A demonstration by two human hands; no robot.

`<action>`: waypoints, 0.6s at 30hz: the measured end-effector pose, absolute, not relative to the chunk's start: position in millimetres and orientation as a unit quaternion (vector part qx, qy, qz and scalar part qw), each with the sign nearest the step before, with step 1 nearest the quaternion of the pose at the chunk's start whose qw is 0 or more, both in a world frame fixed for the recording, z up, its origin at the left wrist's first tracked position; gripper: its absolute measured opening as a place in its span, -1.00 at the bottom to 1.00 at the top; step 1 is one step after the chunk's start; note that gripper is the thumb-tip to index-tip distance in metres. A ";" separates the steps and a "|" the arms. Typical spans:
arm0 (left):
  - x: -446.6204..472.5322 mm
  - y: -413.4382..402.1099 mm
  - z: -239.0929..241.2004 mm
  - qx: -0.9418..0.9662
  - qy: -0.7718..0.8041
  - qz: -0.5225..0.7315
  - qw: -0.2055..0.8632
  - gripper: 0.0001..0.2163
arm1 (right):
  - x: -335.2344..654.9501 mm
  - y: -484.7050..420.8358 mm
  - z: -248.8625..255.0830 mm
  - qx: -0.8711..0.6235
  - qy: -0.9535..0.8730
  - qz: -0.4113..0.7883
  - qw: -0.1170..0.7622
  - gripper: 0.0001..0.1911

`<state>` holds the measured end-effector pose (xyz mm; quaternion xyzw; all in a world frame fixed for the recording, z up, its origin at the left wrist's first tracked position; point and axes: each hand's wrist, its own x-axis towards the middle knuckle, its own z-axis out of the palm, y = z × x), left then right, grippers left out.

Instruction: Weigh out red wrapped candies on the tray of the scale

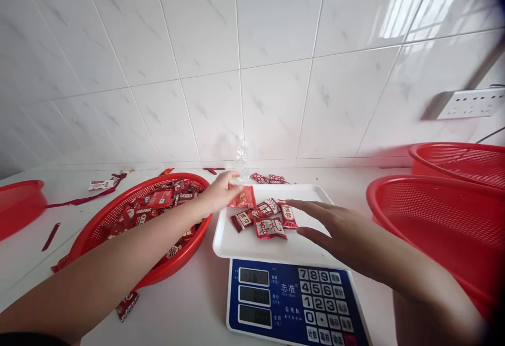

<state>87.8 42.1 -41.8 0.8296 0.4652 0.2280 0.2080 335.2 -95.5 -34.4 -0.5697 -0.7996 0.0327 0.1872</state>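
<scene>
My left hand (221, 192) is over the far left corner of the white scale tray (303, 245), its fingers curled at the edge of a red packet (245, 197) with a clear section. My right hand (335, 225) is open above the tray's right side, holding nothing, fingers stretched toward a narrow red-and-white wrapped candy (288, 215). Beside that lie a red wrapped candy with large characters (270, 227), a dark red striped packet (242, 221) and another wrapped candy (268, 207). The blue scale panel (288, 304) sits in front of the tray.
Left of the tray, a red plastic basket (168, 272) holds many wrapped candies. More red baskets stand at the right (434, 180) and far left (23, 188). Behind the tray are a clear plastic bottle (242, 158) and loose packets (270, 179). A power strip (471, 104) is on the tiled wall.
</scene>
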 end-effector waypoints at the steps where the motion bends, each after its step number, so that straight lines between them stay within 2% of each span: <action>1: 95.8 42.0 -47.4 0.844 0.453 0.205 0.203 -0.65 | 335.1 -94.9 -33.7 -0.571 -0.799 0.035 0.185 -0.51; 6: 124.0 34.6 -69.7 0.889 0.410 0.090 0.184 -0.54 | 331.2 -87.4 -35.0 -0.567 -0.805 0.072 0.161 -0.55; 10: 138.7 19.3 -70.0 0.899 0.394 0.060 0.184 -0.47 | 324.2 -83.2 -32.4 -0.570 -0.801 0.123 0.133 -0.61; 14: 140.5 10.8 -59.9 0.906 0.368 0.070 0.199 -0.53 | 321.4 -82.3 -30.8 -0.553 -0.811 0.150 0.114 -0.69; 18: 107.4 35.2 -45.1 0.888 0.407 0.104 0.189 -0.62 | 327.7 -80.4 -40.2 -0.556 -0.809 0.123 0.145 -0.65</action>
